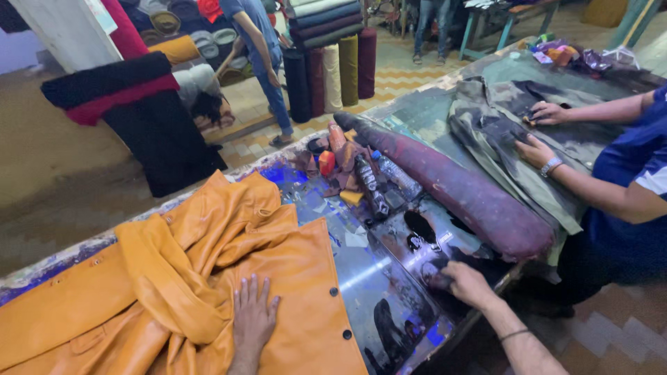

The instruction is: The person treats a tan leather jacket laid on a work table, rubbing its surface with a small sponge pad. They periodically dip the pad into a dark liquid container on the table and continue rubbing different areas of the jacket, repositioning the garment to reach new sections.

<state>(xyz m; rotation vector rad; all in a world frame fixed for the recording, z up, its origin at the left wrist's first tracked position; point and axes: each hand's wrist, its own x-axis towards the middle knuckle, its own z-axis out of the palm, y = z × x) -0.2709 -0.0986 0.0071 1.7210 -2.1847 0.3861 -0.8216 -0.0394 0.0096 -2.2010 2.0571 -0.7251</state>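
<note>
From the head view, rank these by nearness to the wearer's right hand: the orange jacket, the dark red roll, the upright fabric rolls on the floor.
1. Dark red roll, just beyond the right hand.
2. Orange jacket, to the left, under the left hand.
3. Upright fabric rolls, far back on the floor.

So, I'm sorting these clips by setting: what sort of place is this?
Probably a leather garment workshop: an orange leather jacket lies on a paint-stained worktable, fabric rolls stand behind, and a co-worker's hands work a dark garment.
</note>
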